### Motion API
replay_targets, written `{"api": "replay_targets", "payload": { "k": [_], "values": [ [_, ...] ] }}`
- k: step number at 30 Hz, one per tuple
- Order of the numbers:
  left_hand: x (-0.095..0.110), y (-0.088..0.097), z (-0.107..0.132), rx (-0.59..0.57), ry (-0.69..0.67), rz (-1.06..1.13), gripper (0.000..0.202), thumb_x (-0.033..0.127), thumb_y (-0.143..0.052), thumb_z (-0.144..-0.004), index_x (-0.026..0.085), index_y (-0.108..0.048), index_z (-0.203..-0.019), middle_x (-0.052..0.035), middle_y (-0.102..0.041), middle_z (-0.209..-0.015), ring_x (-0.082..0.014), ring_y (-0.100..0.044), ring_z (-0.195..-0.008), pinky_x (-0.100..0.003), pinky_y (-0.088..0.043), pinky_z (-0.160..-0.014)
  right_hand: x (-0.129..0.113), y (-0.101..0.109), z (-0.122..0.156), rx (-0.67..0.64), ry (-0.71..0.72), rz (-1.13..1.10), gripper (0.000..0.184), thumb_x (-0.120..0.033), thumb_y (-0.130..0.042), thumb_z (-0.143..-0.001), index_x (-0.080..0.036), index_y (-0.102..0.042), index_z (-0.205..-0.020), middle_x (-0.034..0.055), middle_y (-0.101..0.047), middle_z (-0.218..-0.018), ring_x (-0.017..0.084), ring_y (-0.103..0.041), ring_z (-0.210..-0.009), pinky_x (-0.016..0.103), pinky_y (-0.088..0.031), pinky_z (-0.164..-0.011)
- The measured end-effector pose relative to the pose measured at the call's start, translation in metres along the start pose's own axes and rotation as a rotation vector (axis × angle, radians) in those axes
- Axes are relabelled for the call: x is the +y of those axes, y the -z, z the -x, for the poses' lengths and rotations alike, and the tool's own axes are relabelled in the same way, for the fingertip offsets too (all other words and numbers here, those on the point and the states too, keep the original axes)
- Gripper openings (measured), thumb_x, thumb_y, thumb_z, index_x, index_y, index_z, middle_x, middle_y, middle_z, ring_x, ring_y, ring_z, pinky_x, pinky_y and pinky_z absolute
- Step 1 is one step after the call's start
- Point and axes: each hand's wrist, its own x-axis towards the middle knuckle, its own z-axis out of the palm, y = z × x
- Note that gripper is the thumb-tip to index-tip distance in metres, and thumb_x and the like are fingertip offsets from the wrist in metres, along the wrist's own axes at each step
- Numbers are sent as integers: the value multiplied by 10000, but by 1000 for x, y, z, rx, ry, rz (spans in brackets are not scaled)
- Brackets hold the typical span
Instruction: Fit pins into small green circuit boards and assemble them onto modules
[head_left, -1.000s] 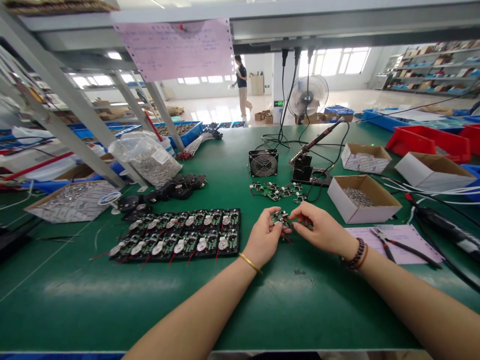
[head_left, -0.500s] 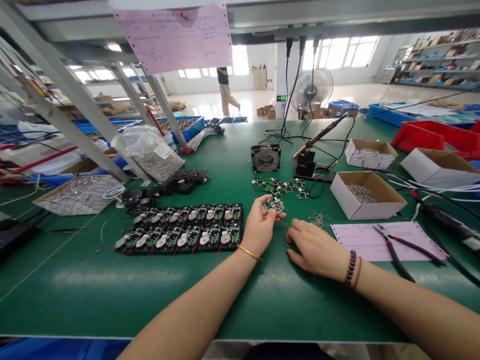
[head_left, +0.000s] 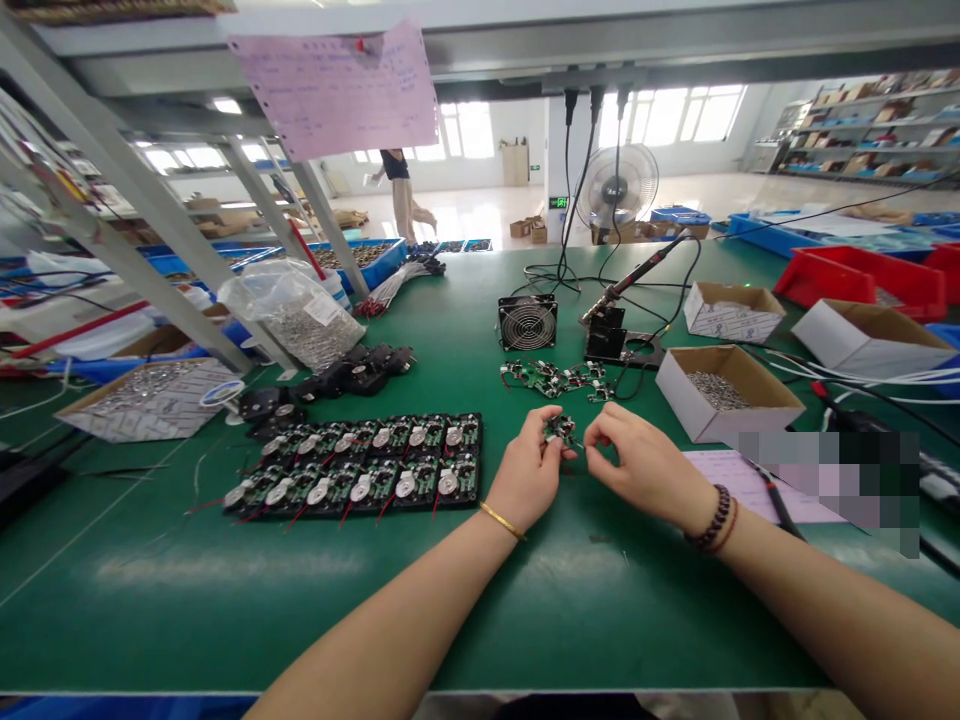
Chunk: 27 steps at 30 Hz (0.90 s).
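My left hand (head_left: pixel 529 470) pinches a small green circuit board (head_left: pixel 560 430) a little above the green table mat (head_left: pixel 480 590). My right hand (head_left: pixel 641 462) is raised beside it, its thumb and forefinger pinched together close to the board's right edge; what they hold is too small to make out. Two rows of finished boards with round silver parts and red wires (head_left: pixel 360 468) lie to the left of my hands. A loose heap of green boards (head_left: pixel 555 378) lies just beyond them.
An open cardboard box of small metal parts (head_left: pixel 721 392) stands to the right, with a soldering iron in its stand (head_left: pixel 626 320) and a small black fan (head_left: pixel 527 322) behind. Red bins (head_left: pixel 862 280), more boxes and cables are at far right. A person walks in the background.
My right hand went down to the mat near scattered small parts, then came back up to the board. The left hand kept hold of the board throughout. The background person walked left.
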Motion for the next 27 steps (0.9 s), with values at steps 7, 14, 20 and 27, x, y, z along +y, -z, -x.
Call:
{"api": "replay_targets", "payload": {
  "k": [7,14,20,27],
  "values": [
    [4,-5,9,-37,-99,-197,365,105,-470,-935,201,-500,-1285,-56,-650,-1077,-183,-671,-832,-273,-530,-748,3,-6,-2,4,-35,-57,94,-147,-596,-859,-186,-556,-784,20,-524,-834,172,-540,-775,296,-403,-714],
    [-1,-5,7,-59,-47,-84,352,127,-462,-937,191,-487,-1282,-68,-641,-1050,-186,-666,-841,-279,-541,-751,5,-9,-2,3,-50,-93,82,-163,-568,-903,-187,-570,-825,29,-535,-868,177,-546,-786,304,-426,-706],
    [1,-8,4,-170,169,227,349,110,-422,-923,115,-414,-1271,14,-558,-674,-135,-591,-590,-198,-467,-585,15,-7,-3,-17,-27,-397,222,-215,-562,-880,-188,-547,-1100,65,-611,-1017,197,-597,-911,337,-500,-810],
    [47,51,-5,-269,115,-581,389,276,-594,-959,151,-497,-1314,-123,-593,-1202,-249,-606,-1073,-372,-472,-971,33,4,-1,-113,-171,-479,357,-527,-586,-840,-215,-669,-991,68,-705,-917,244,-669,-813,355,-551,-749]
  ]
}}
